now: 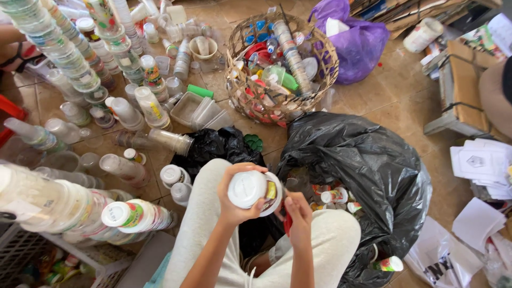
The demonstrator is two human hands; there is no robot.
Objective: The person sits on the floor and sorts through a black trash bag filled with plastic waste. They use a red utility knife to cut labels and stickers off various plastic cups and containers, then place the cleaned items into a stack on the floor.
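Note:
My left hand (230,200) grips a white plastic cup (249,189) with a printed label, its bottom turned toward me, held above my lap. My right hand (297,213) is closed around a small red tool (287,223) right beside the cup's rim. Both hands hover over my light trousers (205,234). Just right of them gapes a large black rubbish bag (373,170) with several small cups (335,196) inside.
A woven basket (250,98) full of bottles and lids stands ahead, a purple bag (357,45) behind it. Tall stacks of plastic cups (64,48) lean at the left, more stacks (80,210) lie near my knee. Papers (480,165) and cardboard (464,80) lie right.

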